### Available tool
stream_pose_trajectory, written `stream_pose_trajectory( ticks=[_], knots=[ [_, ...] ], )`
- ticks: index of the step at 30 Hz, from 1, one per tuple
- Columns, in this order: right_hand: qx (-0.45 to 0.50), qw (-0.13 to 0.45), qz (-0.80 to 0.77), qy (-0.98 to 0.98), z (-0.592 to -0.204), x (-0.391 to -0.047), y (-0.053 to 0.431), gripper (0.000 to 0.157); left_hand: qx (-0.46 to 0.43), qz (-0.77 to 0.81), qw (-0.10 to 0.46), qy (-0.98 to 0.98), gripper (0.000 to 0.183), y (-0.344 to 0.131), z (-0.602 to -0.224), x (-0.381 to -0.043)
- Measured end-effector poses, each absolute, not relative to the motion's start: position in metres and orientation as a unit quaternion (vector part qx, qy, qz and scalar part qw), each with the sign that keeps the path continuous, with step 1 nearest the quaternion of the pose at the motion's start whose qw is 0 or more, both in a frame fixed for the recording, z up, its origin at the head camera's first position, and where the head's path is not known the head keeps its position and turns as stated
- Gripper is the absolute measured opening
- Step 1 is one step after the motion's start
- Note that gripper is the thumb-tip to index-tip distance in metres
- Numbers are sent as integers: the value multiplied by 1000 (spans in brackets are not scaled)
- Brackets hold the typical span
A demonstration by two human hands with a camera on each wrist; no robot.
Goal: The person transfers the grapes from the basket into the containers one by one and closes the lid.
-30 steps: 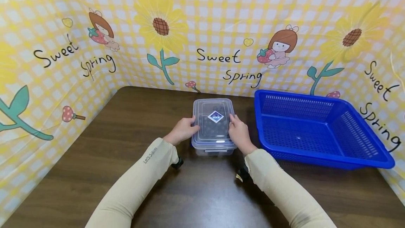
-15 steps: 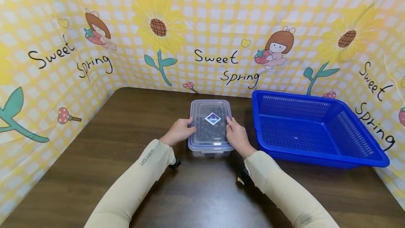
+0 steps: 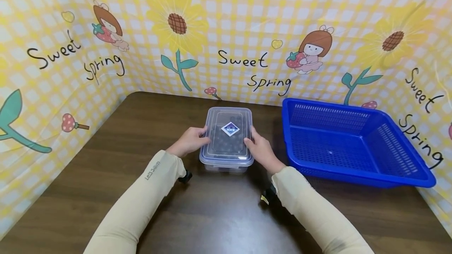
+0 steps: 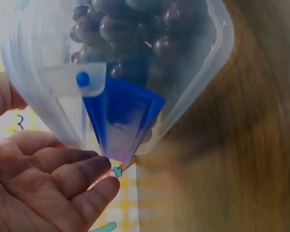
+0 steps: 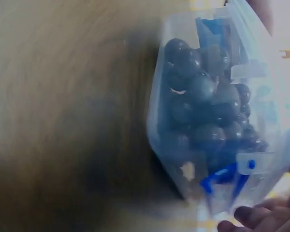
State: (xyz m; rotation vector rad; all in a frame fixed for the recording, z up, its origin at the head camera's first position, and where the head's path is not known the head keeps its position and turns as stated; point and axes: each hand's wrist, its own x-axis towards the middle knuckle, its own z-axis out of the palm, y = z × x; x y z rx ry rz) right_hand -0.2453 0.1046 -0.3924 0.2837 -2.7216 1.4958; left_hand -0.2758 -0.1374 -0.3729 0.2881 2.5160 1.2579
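A clear lidded plastic food container (image 3: 227, 150) with a diamond-shaped label on its lid sits in the middle of the table. Dark round fruits (image 5: 200, 87) show through its walls in both wrist views. My left hand (image 3: 188, 141) holds the left side, thumb over the lid's rim and fingers along the side. On the opposite side my right hand (image 3: 262, 150) grips the edge in the same way. A blue tab (image 4: 121, 104) shows at the container's side in the left wrist view. Whether its base touches the table cannot be told.
To the right of the container stands a blue perforated plastic basket (image 3: 291, 160), with nothing seen inside. The brown wooden table (image 3: 212, 214) is bordered at the back and sides by a yellow checked cloth (image 3: 240, 19).
The container has shifted a little to the left, away from the basket, with both hands moving along with it. The basket has stayed where it was.
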Motion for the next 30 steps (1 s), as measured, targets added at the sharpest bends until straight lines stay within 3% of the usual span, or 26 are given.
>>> stream_pose_trajectory(
  ticks=[4, 8, 18, 30],
  knots=[
    [5, -48, 599, -799, -395, -252, 107, 88, 94, 447, 161, 875, 56, -140, -371, -278],
    [-75, -96, 635, -763, -396, -259, 112, 97, 89, 446, 162, 876, 56, -142, -371, -280],
    [-141, -201, 694, -676, -396, -265, 117, 90, 94, 444, 153, 878, 57, -141, -371, -278],
    [-166, -201, 711, -652, -392, -270, 116, 87, 116, 432, 146, 883, 57, -144, -377, -281]
  ],
)
